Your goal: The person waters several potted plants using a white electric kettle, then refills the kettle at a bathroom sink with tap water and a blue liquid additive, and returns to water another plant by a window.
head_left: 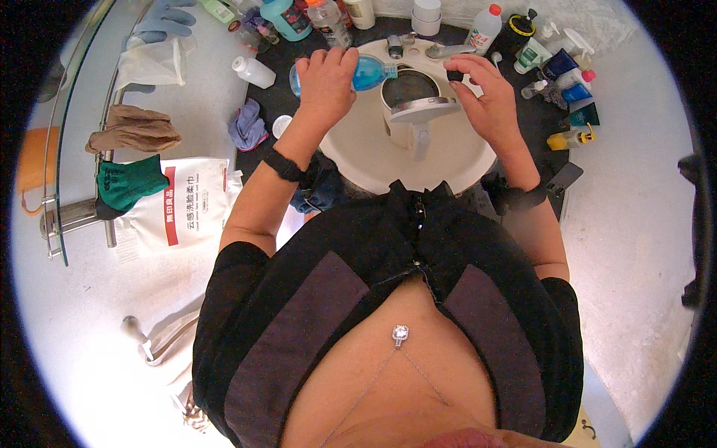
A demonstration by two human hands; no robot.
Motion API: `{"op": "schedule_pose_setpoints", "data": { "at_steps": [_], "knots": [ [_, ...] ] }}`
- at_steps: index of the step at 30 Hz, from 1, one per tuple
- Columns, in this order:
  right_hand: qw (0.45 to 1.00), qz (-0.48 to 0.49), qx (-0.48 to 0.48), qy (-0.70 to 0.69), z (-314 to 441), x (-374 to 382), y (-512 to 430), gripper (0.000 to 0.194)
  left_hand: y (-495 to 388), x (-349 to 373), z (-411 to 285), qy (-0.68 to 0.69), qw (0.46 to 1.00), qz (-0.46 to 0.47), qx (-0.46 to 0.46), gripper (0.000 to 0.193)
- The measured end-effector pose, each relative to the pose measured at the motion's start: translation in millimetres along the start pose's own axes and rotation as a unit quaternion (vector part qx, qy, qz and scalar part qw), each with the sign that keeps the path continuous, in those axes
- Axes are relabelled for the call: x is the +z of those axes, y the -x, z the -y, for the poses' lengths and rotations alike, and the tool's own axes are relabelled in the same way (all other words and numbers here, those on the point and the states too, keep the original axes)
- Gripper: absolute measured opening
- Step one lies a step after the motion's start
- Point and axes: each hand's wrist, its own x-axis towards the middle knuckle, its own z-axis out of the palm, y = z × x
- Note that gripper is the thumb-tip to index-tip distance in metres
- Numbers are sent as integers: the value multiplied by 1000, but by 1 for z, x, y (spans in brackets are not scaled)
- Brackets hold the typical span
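My left hand (327,84) is wrapped around a clear plastic bottle of blue liquid (371,73). The bottle lies tilted nearly level, its uncapped neck at the rim of an electric kettle (399,126). The kettle stands in a white washbasin (358,145) with its lid (424,110) raised and its handle towards me. To the right of the kettle, my right hand (486,101) pinches a small black cap (454,75) between thumb and fingers. Whether liquid is flowing from the bottle cannot be told.
Behind the basin are a faucet (448,51) and a red-capped bottle (484,29). Several tubes and bottles line the dark counter (552,162) at right, near a pump bottle (570,139). At left are a white bottle (254,72), a purple cloth (247,125) and a glass shelf (63,185) with gloves.
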Motion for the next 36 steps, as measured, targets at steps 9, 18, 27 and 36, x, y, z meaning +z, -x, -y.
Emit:
{"op": "schedule_pose_setpoints", "data": {
  "at_steps": [9, 18, 27, 36],
  "knots": [
    [1000, 8, 17, -2, 2, 1, 2, 32, 1, 5, 0, -9, 1000, -10, 8, 73],
    [1000, 10, 13, 1, 0, 0, 4, 33, 0, 8, -2, -3, 1000, -5, 15, 71],
    [1000, 8, -2, -2, -3, 2, 4, 32, -2, 12, -2, -3, 1000, -2, 17, 66],
    [1000, 16, 15, -7, -2, 1, 5, 32, -2, 15, -3, -5, 1000, 7, 23, 65]
  ]
}}
